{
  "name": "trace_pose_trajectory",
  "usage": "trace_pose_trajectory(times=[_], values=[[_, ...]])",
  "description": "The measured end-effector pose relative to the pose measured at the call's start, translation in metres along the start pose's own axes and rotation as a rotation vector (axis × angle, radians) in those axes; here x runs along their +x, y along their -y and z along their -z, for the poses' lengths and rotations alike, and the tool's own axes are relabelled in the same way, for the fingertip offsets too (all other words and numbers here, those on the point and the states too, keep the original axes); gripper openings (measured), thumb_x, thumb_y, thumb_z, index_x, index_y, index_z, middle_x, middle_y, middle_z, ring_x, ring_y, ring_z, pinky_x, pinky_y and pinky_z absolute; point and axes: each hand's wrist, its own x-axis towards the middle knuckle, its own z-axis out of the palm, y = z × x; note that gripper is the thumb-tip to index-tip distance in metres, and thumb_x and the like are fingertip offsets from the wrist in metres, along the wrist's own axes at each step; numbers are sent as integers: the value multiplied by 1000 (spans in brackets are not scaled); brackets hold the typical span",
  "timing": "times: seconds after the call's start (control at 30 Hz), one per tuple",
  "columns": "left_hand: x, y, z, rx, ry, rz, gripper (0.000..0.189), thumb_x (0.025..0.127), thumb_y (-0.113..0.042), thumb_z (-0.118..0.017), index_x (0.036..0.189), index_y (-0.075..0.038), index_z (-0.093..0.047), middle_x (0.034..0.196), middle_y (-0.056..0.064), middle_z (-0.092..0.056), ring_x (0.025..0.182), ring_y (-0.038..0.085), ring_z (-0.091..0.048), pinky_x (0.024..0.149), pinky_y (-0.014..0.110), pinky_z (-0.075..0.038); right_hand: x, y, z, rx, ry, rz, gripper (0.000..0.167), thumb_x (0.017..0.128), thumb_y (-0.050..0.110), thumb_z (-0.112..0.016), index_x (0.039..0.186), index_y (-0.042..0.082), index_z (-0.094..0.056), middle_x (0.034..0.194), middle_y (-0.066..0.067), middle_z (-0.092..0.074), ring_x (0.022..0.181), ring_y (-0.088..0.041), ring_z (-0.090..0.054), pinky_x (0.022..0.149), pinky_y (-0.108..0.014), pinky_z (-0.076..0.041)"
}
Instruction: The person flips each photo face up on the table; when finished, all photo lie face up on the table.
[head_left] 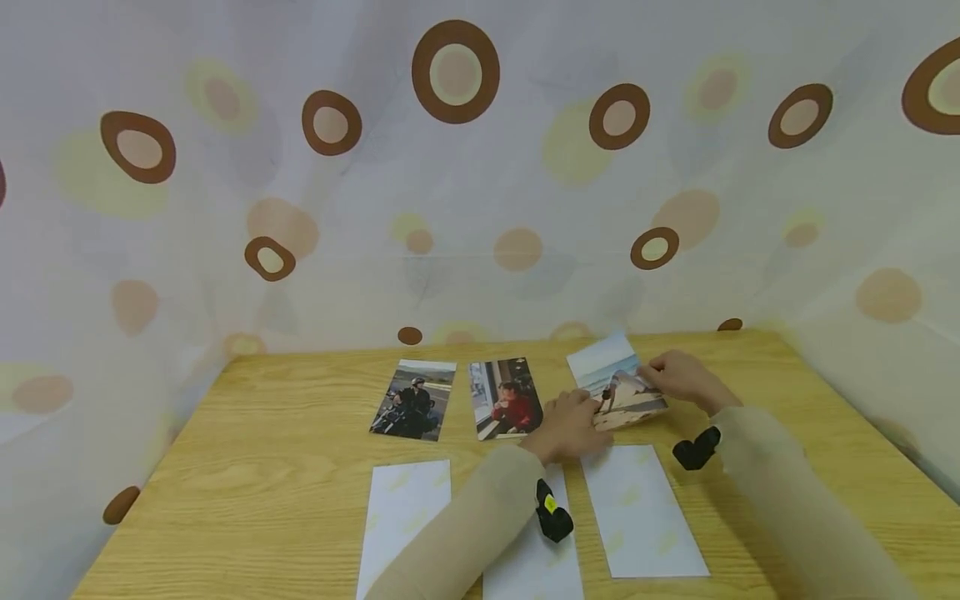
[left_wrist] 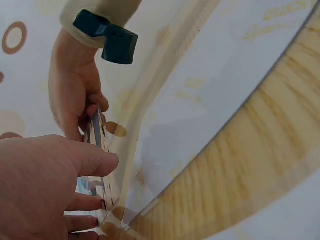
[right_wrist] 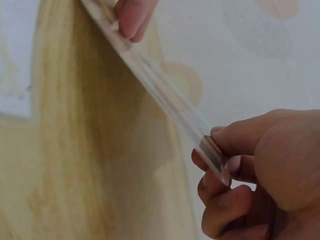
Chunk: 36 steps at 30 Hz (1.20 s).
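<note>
A beach photo print (head_left: 618, 385), showing sea, sand and a bent-over figure, is held tilted at the back right between both hands. My right hand (head_left: 686, 379) pinches its right edge between thumb and curled fingers; the right wrist view has that hand (right_wrist: 265, 170) gripping the corner of the glossy sheet (right_wrist: 165, 100). At the opposite edge my left hand (head_left: 570, 423) holds it, and in the left wrist view the hand's thumb (left_wrist: 102, 161) lies across the nearly edge-on print (left_wrist: 104, 135). Part of the print is hidden by fingers.
A motorcyclist photo (head_left: 412, 402) and a photo of a person in red (head_left: 510, 400) lie left of the hands. Nearer me are white sheets (head_left: 645, 508), (head_left: 405, 500), a middle one partly under my left forearm. A patterned cloth (head_left: 457, 183) stands behind the wooden table (head_left: 262, 467).
</note>
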Motion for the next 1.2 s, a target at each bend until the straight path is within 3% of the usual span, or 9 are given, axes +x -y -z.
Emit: trace_pose_trajectory(times=[0.2,0.43,0.57,0.67,0.8,0.87,1.0,1.2], values=[[-2,-8,-12,71,7,54,56,92,-47,-52,138,-14,-51,149,0,-39,137,16,-35,114,32,-28,-3,-16,-15,-47,13,-23,45,99,23,-47,56,16,-39,50,6,-28,47,-11,-26,52,-28,-29],[-2,-8,-9,115,1,78,60,94,-48,-50,138,-8,-50,151,4,-37,140,18,-33,118,32,-19,4,-15,-21,-94,34,0,45,98,24,-47,54,17,-39,49,7,-29,47,-10,-25,54,-27,-29],[-3,-5,-9,117,18,81,62,95,-49,-49,140,-6,-48,154,5,-34,143,18,-30,118,32,-18,7,-13,-26,-138,49,-33,46,97,26,-48,53,18,-40,48,7,-30,46,-9,-27,51,-26,-30],[-3,-1,-4,46,31,78,64,96,-48,-47,141,-4,-46,154,6,-35,144,18,-28,118,31,-20,9,-9,-29,-174,41,-67,46,96,30,-49,52,18,-41,48,7,-31,45,-10,-29,49,-26,-30],[-5,6,2,-129,54,87,67,98,-47,-44,147,-2,-35,157,8,-28,146,22,-24,118,32,-21,13,-2,-31,-206,1,-100,42,93,29,-51,54,16,-42,49,6,-32,45,-11,-31,47,-26,-31],[-10,10,5,-168,51,75,68,99,-45,-45,149,-2,-30,158,9,-25,146,24,-23,118,33,-22,14,2,-33,-229,-13,-122,39,92,25,-51,55,16,-42,49,6,-33,46,-11,-32,46,-26,-30],[-27,22,16,-130,9,8,65,98,-36,-51,148,1,-31,156,14,-26,145,28,-24,117,39,-25,15,15,-39,-271,-38,-112,36,92,20,-48,58,16,-40,48,6,-31,44,-10,-28,44,-24,-25],[-61,51,38,-92,-41,-61,72,88,-28,-70,146,-2,-35,152,17,-29,142,33,-27,114,46,-29,8,48,-48,-256,-100,-4,26,94,20,-52,69,12,-48,56,1,-44,48,-13,-36,45,-27,-27]])
